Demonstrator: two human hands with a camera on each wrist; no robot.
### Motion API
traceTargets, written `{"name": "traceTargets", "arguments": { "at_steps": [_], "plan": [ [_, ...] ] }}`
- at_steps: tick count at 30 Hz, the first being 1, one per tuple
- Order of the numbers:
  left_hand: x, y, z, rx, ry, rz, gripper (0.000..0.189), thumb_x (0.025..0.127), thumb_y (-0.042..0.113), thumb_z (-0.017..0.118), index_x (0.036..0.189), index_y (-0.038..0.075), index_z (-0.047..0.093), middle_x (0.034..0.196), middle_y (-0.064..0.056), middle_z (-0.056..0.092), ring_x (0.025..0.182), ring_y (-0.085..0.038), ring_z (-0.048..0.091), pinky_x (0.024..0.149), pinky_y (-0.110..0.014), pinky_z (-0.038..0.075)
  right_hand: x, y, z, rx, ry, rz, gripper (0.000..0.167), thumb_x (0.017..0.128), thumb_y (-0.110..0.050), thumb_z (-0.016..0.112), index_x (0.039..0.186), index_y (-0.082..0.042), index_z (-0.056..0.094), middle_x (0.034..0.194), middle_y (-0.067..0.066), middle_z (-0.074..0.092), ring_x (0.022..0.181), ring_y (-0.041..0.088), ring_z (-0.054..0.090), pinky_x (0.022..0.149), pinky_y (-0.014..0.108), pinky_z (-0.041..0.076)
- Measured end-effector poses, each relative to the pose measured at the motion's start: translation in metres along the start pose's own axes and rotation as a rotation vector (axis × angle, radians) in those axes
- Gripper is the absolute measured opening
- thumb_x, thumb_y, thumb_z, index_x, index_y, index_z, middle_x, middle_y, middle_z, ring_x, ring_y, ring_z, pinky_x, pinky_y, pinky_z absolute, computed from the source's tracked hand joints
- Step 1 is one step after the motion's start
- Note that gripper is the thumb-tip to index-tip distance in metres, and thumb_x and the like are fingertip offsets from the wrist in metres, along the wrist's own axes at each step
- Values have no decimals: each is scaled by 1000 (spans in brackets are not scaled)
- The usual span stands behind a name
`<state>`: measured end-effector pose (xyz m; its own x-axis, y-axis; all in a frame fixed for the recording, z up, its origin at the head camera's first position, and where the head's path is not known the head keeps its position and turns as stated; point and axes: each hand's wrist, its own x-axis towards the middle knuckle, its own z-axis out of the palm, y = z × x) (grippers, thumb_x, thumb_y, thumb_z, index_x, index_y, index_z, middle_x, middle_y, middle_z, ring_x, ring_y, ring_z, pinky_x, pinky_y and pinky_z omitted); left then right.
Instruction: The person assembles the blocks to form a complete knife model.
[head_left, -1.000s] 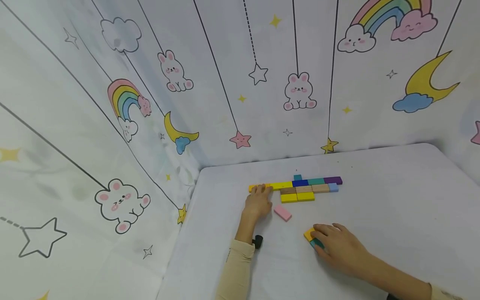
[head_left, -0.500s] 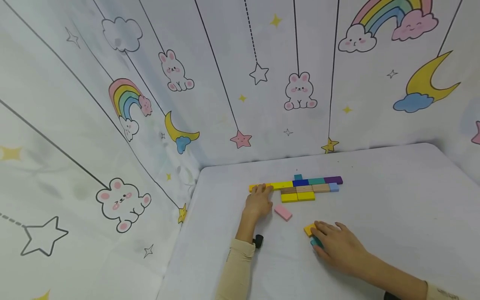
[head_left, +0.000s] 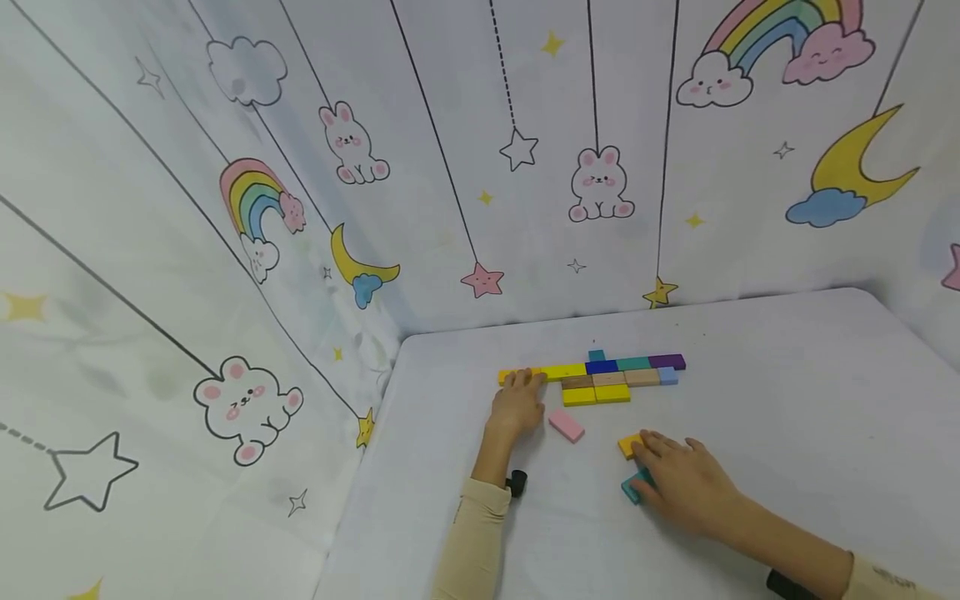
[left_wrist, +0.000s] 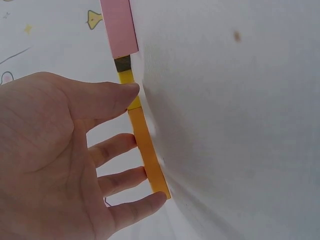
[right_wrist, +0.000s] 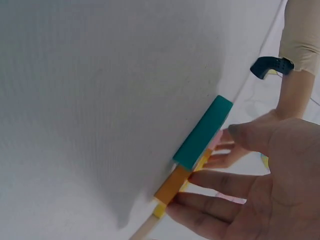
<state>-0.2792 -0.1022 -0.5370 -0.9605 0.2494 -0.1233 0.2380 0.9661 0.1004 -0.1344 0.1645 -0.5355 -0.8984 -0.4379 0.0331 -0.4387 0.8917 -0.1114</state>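
Head view: high, fwd/down; 2 wrist views: close, facing fingers (left_wrist: pixel 117 148) (L/head share pink block (head_left: pixel 566 425)).

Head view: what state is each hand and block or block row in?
Pink rectangular block: flat, untouched.
Loose orange rectangular block: partly hidden.
Loose teal rectangular block: partly hidden.
Long multicoloured block row: laid end to end.
Brown, tan, pale-blue block row: end to end.
Two yellow rectangular blocks: end to end.
Small teal block: behind long row.
Bare left hand: fingers touching long row.
Bare right hand: fingers touching orange, thumb at teal.
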Motion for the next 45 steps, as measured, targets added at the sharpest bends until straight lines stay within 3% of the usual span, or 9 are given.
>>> {"name": "traceTargets", "arguments": {
  "at_steps": [5, 16, 25, 31, 45],
  "plan": [
    [4, -1, 1, 5, -13, -2, 58, 105, 30, 60, 160, 29, 42, 167, -5, 34, 154, -33, 29, 115, -53, 44, 2, 7, -3, -23, 28, 11, 62, 96, -52, 70, 134, -2, 68, 141, 23, 63, 130, 41, 60, 97, 74, 47],
    [-3, 0, -3, -26, 16, 8, 56, 105, 27, 61, 159, 25, 44, 165, -8, 37, 152, -34, 33, 115, -55, 44, 11, 19, -2, -49, 37, 50, 62, 94, -50, 73, 131, 0, 68, 139, 26, 63, 128, 44, 60, 95, 75, 48],
    [2, -4, 6, -17, 5, 0, 58, 105, 29, 60, 160, 27, 42, 167, -6, 33, 154, -33, 29, 117, -52, 41, 20, 29, -1, -24, 36, 73, 65, 95, -52, 72, 134, 0, 67, 140, 27, 62, 133, 46, 56, 98, 74, 46],
    [-3, -2, 1, -12, 38, 18, 56, 104, 28, 63, 157, 25, 46, 164, -7, 39, 151, -33, 34, 114, -52, 46, 25, 34, 1, -25, 59, 86, 63, 94, -50, 74, 133, -1, 67, 139, 27, 62, 131, 46, 57, 97, 75, 47],
    [-7, 1, 2, -2, 46, 10, 56, 103, 27, 63, 157, 25, 47, 163, -7, 39, 151, -32, 35, 114, -51, 46, 35, 40, 5, -39, 101, 93, 64, 92, -50, 76, 131, 0, 67, 137, 27, 63, 128, 46, 59, 95, 73, 49]
  ]
}}
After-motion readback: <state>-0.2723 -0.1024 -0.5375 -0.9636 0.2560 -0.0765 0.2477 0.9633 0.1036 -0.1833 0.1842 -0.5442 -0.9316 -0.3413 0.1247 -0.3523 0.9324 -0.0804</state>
